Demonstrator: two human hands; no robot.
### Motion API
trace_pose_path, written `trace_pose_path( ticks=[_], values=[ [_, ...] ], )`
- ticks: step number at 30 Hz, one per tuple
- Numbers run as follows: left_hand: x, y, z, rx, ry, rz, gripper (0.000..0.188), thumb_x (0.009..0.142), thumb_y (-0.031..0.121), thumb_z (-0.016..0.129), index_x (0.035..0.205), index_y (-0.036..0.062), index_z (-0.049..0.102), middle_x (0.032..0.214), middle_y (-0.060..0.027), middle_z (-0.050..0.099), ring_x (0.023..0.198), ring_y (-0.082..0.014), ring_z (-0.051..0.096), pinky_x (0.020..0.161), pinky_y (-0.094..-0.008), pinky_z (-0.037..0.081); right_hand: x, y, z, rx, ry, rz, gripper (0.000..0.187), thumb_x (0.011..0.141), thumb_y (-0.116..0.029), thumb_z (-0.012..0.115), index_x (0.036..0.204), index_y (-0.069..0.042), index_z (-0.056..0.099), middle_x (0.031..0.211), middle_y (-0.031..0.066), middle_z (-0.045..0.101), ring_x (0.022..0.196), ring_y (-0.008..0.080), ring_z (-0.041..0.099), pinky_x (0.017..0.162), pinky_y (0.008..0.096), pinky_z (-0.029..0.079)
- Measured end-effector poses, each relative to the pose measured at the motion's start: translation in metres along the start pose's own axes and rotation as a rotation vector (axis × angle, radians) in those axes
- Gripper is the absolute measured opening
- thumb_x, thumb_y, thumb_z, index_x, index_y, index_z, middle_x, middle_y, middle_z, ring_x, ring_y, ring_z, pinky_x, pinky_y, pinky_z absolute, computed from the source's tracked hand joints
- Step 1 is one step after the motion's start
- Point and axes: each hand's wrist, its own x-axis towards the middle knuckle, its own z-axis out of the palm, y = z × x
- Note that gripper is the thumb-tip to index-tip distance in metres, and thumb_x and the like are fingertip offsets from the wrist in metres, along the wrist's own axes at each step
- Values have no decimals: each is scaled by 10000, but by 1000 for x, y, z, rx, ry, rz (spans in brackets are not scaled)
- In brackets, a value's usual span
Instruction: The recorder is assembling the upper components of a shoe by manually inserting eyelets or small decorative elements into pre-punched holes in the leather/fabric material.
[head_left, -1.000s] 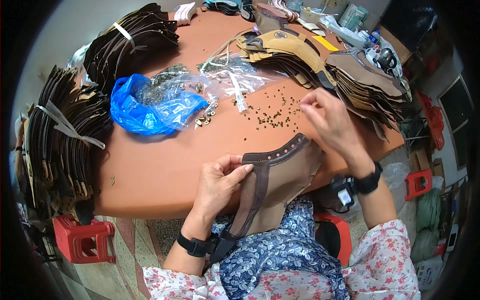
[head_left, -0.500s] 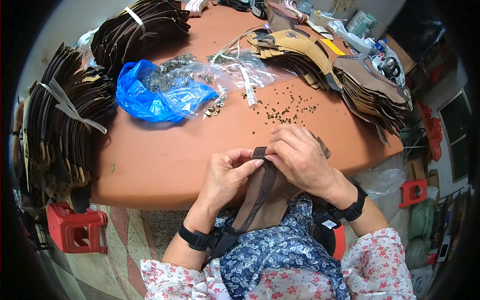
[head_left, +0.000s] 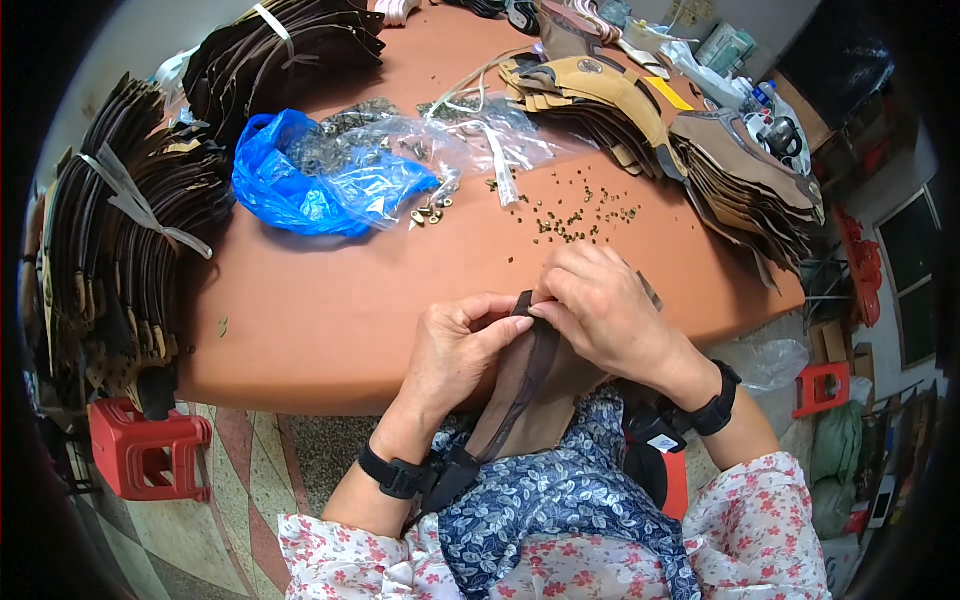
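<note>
A brown fabric piece with a dark edge band [head_left: 522,385] hangs between my hands at the table's front edge, its lower part over my lap. My left hand [head_left: 452,350] pinches the band's upper end between thumb and fingers. From the other side, my right hand [head_left: 600,310] closes thumb and fingertips on the same end. A tiny brass-coloured spot shows at the right thumb tip; what it is, I cannot make out. Just beyond the right hand, small brass-coloured metal pieces [head_left: 585,212] lie scattered on the table.
A blue plastic bag [head_left: 300,200] and clear bags sit mid-table beside a few oval metal fittings [head_left: 428,213]. Tied dark stacks [head_left: 130,230] stand at the left. Tan and brown layered pieces [head_left: 740,180] lie at the right. Red stools [head_left: 150,450] stand below the table.
Both hands keep their grip on the band's end. The right fingers have shifted slightly, and the band's top has tilted a little to the right. The whole view has moved slightly.
</note>
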Motion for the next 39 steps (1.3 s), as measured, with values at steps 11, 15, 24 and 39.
trace_pose_path(
  ticks=[11, 15, 24, 39],
  values=[
    [2, -4, -1, 66, 1, 61, 161, 866, 19, 675, 1021, -14, 697, 882, -34, 691, 778, -73, 618, 668, -197, 499, 10, 22, 6, 551, -89, 342, 224, 789, -175, 714, 831, 18, 610, 758, 148, 611, 744, 299, 620, 651, 388, 477],
    [-2, -1, 0, 41, 26, -7, 154, 864, 31, 679, 1010, -15, 698, 868, -30, 685, 764, -60, 608, 656, -189, 489, 10, 20, 9, 376, -115, 227, 227, 798, -170, 706, 849, 17, 587, 775, 145, 608, 739, 312, 612, 643, 395, 471],
    [0, -3, -1, -16, 35, 28, 157, 874, 6, 639, 1018, -44, 677, 851, -47, 686, 754, -67, 616, 663, -208, 504, 2, 10, 20, 262, 34, 188, 196, 829, -159, 673, 824, 13, 578, 773, 168, 627, 749, 331, 626, 662, 406, 481],
    [2, -3, 2, -20, 28, 33, 152, 864, -10, 661, 1014, -19, 636, 889, -50, 676, 802, -89, 631, 740, -213, 517, 7, 19, 10, 590, -181, 371, 181, 836, -162, 660, 871, 13, 631, 775, 174, 653, 750, 291, 656, 668, 390, 492]
  ],
)
